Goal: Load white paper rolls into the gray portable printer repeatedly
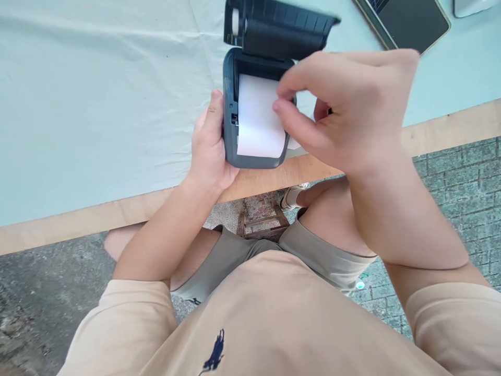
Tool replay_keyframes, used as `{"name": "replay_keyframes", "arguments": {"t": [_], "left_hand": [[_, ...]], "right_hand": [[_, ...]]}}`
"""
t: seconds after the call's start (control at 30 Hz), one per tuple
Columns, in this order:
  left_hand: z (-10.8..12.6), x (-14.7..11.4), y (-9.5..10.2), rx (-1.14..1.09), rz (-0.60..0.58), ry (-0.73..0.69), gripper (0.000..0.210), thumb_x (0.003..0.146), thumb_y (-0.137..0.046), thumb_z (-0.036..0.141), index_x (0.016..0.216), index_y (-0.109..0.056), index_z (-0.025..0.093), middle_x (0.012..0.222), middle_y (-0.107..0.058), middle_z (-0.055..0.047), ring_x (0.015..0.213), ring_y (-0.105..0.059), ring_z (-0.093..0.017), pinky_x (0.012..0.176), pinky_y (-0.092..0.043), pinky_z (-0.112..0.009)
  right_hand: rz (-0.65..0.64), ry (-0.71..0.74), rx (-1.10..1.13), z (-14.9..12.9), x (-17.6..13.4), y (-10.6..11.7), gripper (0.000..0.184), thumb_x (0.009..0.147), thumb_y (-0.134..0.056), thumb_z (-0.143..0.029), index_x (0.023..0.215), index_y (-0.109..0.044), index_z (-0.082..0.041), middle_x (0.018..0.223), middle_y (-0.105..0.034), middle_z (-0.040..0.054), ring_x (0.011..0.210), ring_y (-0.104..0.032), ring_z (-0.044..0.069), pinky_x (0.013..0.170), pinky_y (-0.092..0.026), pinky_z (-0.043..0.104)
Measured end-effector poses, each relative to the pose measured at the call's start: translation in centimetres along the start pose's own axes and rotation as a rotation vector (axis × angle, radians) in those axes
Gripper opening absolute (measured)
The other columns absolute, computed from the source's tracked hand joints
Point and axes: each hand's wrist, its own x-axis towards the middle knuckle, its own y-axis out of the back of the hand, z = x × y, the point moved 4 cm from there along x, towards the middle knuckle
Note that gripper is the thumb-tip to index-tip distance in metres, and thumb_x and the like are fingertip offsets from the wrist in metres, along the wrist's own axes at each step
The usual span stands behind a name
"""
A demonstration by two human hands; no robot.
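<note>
A small dark portable printer (230, 141) is held over the table's near edge by my left hand (209, 143), with the thumb along its left side. Its black lid (282, 31) is swung up and away from me. Inside the body lies a white paper roll (258, 117). My right hand (344, 99) hovers over the roll's right side, thumb and index finger curled into a pinch at the paper. Whatever those fingertips hold, if anything, is too small to make out. The printer's right side is partly hidden behind this hand.
A pale cloth (97, 104) covers the table, with a bare wooden edge (78, 224) nearest me. A dark flat device (410, 26) lies at the upper right, beside a pale object (473, 6) cut off by the frame. A wooden stool (262, 227) shows below the table.
</note>
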Motion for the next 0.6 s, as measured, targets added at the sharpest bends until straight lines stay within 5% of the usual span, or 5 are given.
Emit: {"name": "replay_keyframes", "arguments": {"t": [0.13, 0.3, 0.47, 0.6], "left_hand": [[0.2, -0.5, -0.5, 0.006, 0.051, -0.028, 0.033, 0.092, -0.063, 0.06, 0.089, -0.065, 0.028, 0.097, -0.072, -0.007, 0.118, -0.066, -0.031, 0.102, -0.057, -0.048], [0.3, -0.7, -0.9, -0.023, 0.076, -0.039, 0.032, 0.095, -0.063, 0.054, 0.087, -0.068, 0.023, 0.086, -0.067, -0.006, 0.094, -0.069, -0.024, 0.091, -0.059, -0.04], [0.0, -0.6, -0.4, -0.015, 0.132, -0.049, 0.034, 0.097, -0.061, 0.054, 0.086, -0.072, 0.023, 0.08, -0.064, -0.003, 0.074, -0.063, -0.017, 0.073, -0.057, -0.033], [0.1, -0.7, -0.2, 0.052, 0.134, -0.05, 0.039, 0.095, -0.059, 0.061, 0.087, -0.07, 0.024, 0.084, -0.065, -0.004, 0.078, -0.065, -0.019, 0.076, -0.057, -0.035]], "right_hand": [[-0.101, -0.083, -0.048, -0.6, 0.8, -0.6, 0.043, 0.093, -0.056, -0.046, 0.131, -0.063, -0.03, 0.124, -0.071, -0.0018, 0.089, -0.07, 0.022, 0.069, -0.043, 0.037], [-0.305, -0.174, -0.141, -0.4, 1.2, -1.5, 0.026, 0.09, -0.06, -0.04, 0.114, -0.064, -0.033, 0.112, -0.074, -0.0018, 0.1, -0.068, 0.028, 0.063, -0.039, 0.04], [-0.434, -0.262, -0.266, -0.6, 1.7, -1.8, 0.016, 0.085, -0.061, -0.028, 0.101, -0.06, -0.032, 0.102, -0.073, 0.0018, 0.084, -0.066, 0.03, 0.052, -0.025, 0.036], [-0.478, -0.274, -0.302, -0.9, 2.1, -1.8, 0.009, 0.084, -0.056, -0.021, 0.089, -0.059, -0.028, 0.101, -0.071, 0.0024, 0.091, -0.067, 0.032, 0.057, -0.034, 0.038]]}}
